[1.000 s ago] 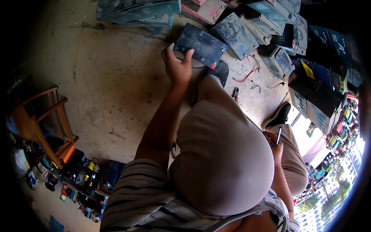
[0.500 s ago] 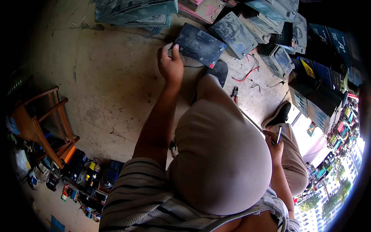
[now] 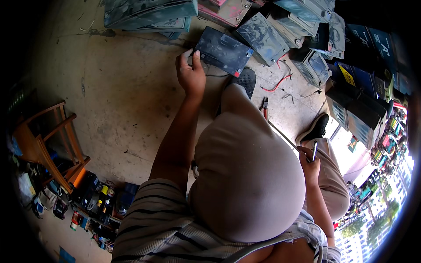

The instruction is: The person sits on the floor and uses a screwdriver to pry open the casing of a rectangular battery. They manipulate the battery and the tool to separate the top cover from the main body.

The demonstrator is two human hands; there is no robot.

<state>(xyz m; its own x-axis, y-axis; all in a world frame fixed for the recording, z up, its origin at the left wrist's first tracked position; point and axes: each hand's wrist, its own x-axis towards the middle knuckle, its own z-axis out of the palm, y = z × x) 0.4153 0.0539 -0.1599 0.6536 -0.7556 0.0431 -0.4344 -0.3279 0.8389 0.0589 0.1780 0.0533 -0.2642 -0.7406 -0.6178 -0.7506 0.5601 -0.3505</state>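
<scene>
A: Where is the dark battery (image 3: 222, 51)?
B: On the concrete floor (image 3: 123, 101). The left hand (image 3: 191, 75) grips its near corner, fingers closed.
A: And the right hand (image 3: 309, 163)?
B: Closed around a pen (image 3: 314, 151), beside the knee.

Stained concrete floor (image 3: 118, 101), orange wooden chair (image 3: 46, 144) at left, bright daylight at right.
</scene>
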